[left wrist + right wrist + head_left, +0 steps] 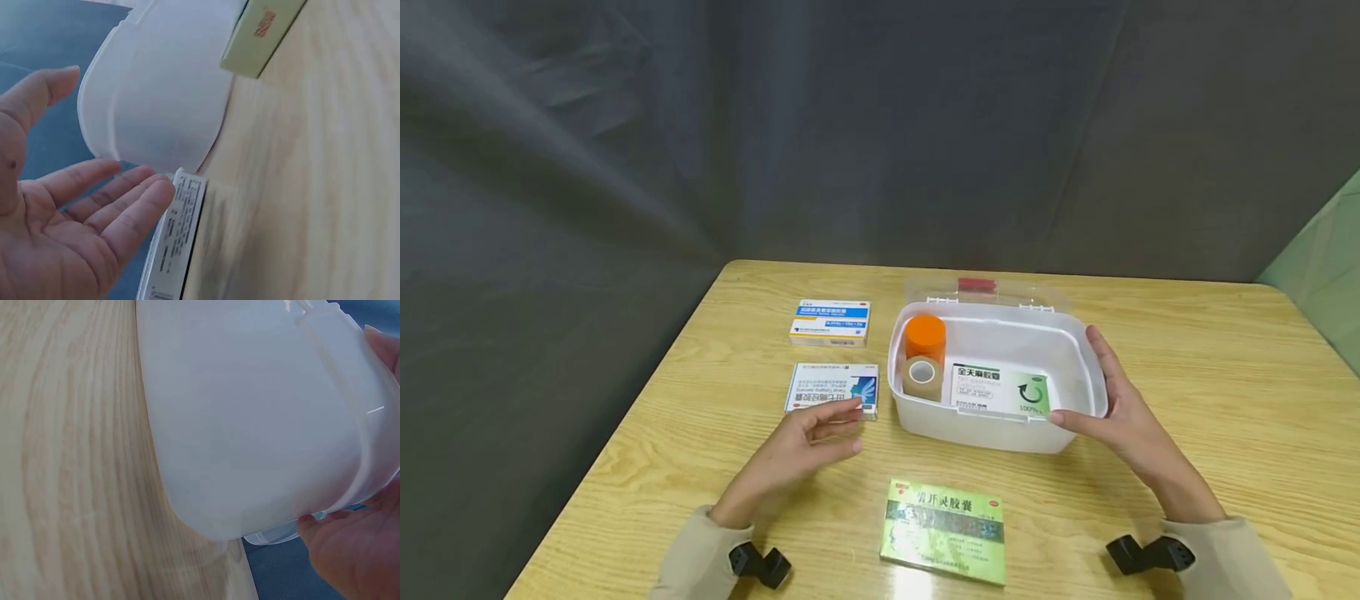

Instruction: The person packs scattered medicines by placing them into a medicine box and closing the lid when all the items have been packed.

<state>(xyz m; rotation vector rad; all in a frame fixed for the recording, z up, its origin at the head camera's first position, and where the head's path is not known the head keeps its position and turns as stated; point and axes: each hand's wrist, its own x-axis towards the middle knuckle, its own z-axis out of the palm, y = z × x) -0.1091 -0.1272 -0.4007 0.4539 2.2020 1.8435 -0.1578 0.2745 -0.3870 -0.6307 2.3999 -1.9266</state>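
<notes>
My right hand (1129, 423) holds the right end of a translucent plastic storage box (985, 437), thumb at the front rim and fingers along the far side. Inside the box are an orange-lidded container (925, 333), a roll of tape (921, 385) and a white-and-green medicine box (992, 390). My left hand (793, 450) holds nothing; its fingers are loosely spread beside a white-and-blue medicine box (831, 379), overlapping its near edge in the head view. In the left wrist view that medicine box (175, 231) lies just beyond the fingertips.
A blue, white and yellow medicine box (830, 323) lies farther back on the left. Nearer the front edge lies a green medicine box (943, 531). The storage box's clear lid (1022, 293), with a red latch, hangs open behind it. A dark curtain (887, 133) stands beyond the wooden table (1210, 358).
</notes>
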